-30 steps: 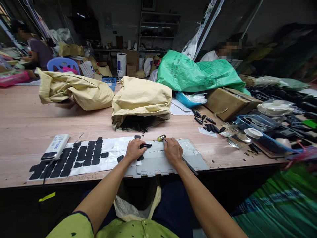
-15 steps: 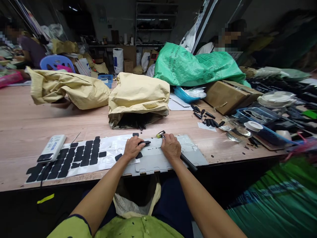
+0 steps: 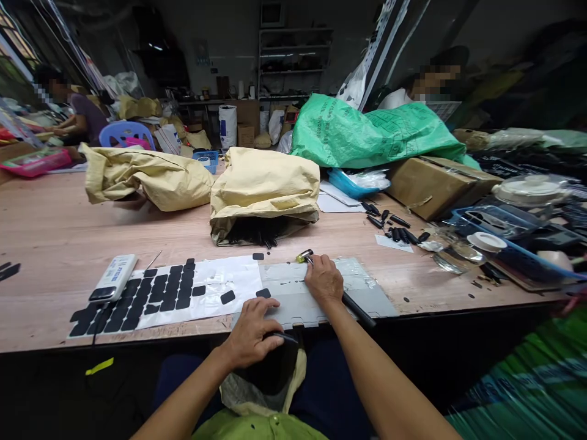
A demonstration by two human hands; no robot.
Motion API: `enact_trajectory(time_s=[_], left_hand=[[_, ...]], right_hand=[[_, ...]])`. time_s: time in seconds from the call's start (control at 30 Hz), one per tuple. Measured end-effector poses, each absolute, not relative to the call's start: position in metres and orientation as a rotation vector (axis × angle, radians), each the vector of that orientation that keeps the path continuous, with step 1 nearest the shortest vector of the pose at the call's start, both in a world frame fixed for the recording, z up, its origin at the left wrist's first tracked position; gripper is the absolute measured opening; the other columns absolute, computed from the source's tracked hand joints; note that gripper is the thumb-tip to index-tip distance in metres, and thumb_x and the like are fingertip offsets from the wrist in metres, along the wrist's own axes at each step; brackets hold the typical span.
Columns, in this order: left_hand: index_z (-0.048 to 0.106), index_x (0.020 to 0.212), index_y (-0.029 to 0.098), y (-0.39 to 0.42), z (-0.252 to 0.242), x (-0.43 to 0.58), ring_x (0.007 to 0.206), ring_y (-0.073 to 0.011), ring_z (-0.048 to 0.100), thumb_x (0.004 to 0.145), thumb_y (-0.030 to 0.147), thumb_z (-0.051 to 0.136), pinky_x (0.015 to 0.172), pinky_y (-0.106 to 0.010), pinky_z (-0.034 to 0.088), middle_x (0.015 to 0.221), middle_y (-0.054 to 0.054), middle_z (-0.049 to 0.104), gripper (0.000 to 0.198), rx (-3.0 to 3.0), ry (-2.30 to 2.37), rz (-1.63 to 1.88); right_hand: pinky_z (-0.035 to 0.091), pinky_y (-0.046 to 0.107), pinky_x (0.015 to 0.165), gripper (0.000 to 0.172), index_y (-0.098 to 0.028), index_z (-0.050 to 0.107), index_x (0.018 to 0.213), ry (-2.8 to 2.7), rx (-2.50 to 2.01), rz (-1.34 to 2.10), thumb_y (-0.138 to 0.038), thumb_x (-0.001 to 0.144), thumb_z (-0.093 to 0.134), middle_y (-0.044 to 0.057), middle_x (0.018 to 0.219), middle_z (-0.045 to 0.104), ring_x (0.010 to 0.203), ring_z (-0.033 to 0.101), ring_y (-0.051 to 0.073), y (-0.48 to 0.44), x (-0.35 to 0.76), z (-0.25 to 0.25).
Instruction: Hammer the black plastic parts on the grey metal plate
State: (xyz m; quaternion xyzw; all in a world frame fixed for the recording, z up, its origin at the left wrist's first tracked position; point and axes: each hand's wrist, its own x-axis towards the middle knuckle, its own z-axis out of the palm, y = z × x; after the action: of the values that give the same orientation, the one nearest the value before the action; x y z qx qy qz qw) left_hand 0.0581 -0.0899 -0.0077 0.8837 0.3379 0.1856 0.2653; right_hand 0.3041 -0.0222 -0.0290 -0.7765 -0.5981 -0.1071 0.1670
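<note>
Now left hand (image 3: 251, 333) pinches slim black, possibly plastic, piece (image 3: 285, 337) over bag (image 3: 261, 391).

Two tan sacks (image 3: 263, 183), a green bag (image 3: 367, 134), a cardboard box (image 3: 435, 183).

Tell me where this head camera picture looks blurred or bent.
Head view: the striped green sack at lower right is smeared; the light wooden table edge bows with wide-angle distortion; the left hand and right hand are sharp; the back room is dim.
</note>
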Motion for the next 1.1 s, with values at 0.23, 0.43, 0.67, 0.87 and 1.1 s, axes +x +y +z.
enact_trajectory(time_s=[0.23,0.43,0.67,0.87,1.1], left_hand=[[0.072,0.095,0.027,-0.104,-0.007,0.061,0.132,-0.0360,0.035,0.061,0.046,0.083,0.110,-0.051,0.025,0.149,-0.005,0.040,0.040,2.472,0.866,0.447],[0.067,0.103,0.021,-0.027,0.015,0.088,0.086,-0.0199,0.060,0.086,0.036,0.059,0.076,-0.033,0.047,0.095,-0.005,0.067,0.025,2.201,1.408,0.684],[0.073,0.092,0.018,0.084,0.033,0.118,0.096,-0.0286,0.064,0.085,0.043,0.055,0.075,-0.035,0.045,0.103,-0.011,0.070,0.032,1.922,2.058,0.529],[0.073,0.085,0.016,0.099,0.026,0.129,0.095,-0.0320,0.065,0.083,0.044,0.056,0.074,-0.037,0.045,0.096,-0.014,0.071,0.033,1.800,2.118,0.418],[0.066,0.089,0.021,0.045,0.019,0.116,0.087,-0.0195,0.061,0.083,0.036,0.061,0.067,-0.027,0.043,0.096,-0.004,0.064,0.017,2.101,1.746,0.702]], right_hand=[[0.033,0.031,0.066,0.020,-0.017,0.061,0.106,-1.699,-2.217,-0.315,-0.022,0.089,0.053,0.008,0.097,0.060,0.086,0.053,0.021,-0.023,0.302,-0.027],[0.032,0.030,0.066,0.019,-0.016,0.061,0.106,-1.693,-2.215,-0.321,-0.021,0.089,0.053,0.007,0.096,0.060,0.085,0.052,0.020,-0.022,0.303,-0.029],[0.031,0.029,0.066,0.019,-0.017,0.059,0.105,-1.689,-2.175,-0.320,-0.020,0.088,0.051,0.007,0.094,0.058,0.084,0.050,0.020,-0.022,0.304,-0.030],[0.033,0.030,0.067,0.018,-0.018,0.059,0.104,-1.682,-2.188,-0.288,-0.020,0.088,0.052,0.007,0.096,0.058,0.085,0.050,0.020,-0.022,0.305,-0.030],[0.033,0.030,0.067,0.019,-0.018,0.060,0.104,-1.675,-2.204,-0.272,-0.019,0.088,0.050,0.008,0.096,0.058,0.085,0.050,0.020,-0.022,0.303,-0.028]])
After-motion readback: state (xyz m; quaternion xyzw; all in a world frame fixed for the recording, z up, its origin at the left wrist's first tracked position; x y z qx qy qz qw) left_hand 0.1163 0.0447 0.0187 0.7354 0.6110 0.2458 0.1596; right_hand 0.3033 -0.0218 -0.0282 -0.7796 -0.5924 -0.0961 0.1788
